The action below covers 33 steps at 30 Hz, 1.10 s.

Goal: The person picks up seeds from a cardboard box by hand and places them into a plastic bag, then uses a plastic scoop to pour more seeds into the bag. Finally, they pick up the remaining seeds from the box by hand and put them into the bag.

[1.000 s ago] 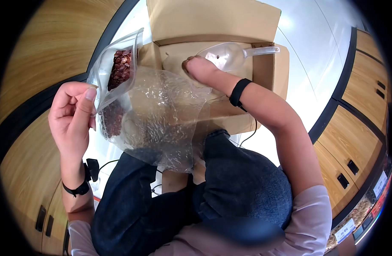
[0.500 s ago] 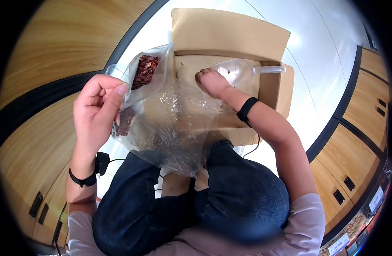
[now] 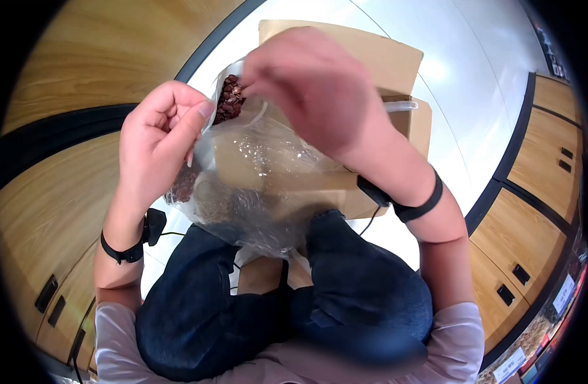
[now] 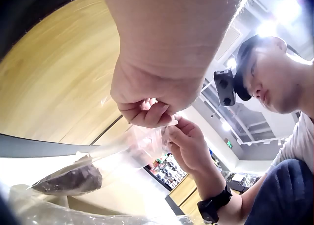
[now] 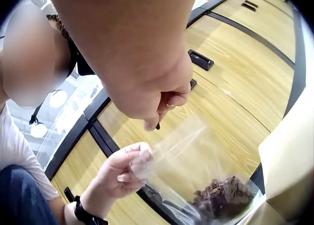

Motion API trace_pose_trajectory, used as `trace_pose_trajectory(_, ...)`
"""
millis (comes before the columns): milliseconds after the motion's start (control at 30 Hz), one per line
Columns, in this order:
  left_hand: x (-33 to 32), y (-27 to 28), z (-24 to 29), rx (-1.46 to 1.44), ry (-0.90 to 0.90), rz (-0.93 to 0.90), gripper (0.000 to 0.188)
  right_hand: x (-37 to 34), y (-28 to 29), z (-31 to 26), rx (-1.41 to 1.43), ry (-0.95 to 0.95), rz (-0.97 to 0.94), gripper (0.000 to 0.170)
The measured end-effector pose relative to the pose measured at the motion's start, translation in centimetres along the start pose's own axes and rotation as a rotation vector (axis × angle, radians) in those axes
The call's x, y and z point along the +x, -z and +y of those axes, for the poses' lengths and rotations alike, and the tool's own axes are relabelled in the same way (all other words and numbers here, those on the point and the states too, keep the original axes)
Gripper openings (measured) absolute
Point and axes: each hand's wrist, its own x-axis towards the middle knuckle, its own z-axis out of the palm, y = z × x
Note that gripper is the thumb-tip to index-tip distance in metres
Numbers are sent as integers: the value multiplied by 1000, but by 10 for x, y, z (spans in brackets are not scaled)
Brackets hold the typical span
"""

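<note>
My left hand [image 3: 159, 137] pinches the top edge of a clear plastic pouch [image 5: 184, 141] between thumb and fingers. Dark reddish-brown flat seeds [image 5: 223, 198] lie at the pouch's bottom. Over the pouch's mouth, my right hand [image 3: 323, 96] is raised with its fingers curled together, blurred in the head view. From its fingertips a small dark seed [image 5: 158, 126] sticks out in the right wrist view; anything else inside the fingers is hidden. A large crinkled clear bag [image 3: 262, 163] spreads below the pouch, with more dark seeds [image 3: 184, 184] showing at its left.
An opened cardboard box [image 3: 403, 57] stands in front of the knees. Inside it is a clear scoop, of which only the handle [image 3: 401, 106] shows behind the right arm. Wooden cabinets [image 3: 57, 185] stand on both sides, and white floor [image 3: 460, 121] lies around the box.
My right hand has risen out of the box and moved left, over to the pouch's mouth. The left hand keeps its pinch on the pouch and sits further right in the head view.
</note>
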Motion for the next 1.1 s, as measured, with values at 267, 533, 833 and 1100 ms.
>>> trace_pose_trajectory(267,0,-25,34,70,-157,-56,9,-36,64,-21,-114,-189,200,20)
trace_pose_trajectory(533,19,-53,38,41,-241,-132,12,-178,90,123,427,-1331,271,40)
trace_pose_trajectory(833,61,-58,-40,220,-45,-260,13,-227,33,170,583,-1502,169,58)
trace_pose_trajectory(1100,86,-54,-90,300,107,-147,15,-216,16,186,519,-1393,299,39)
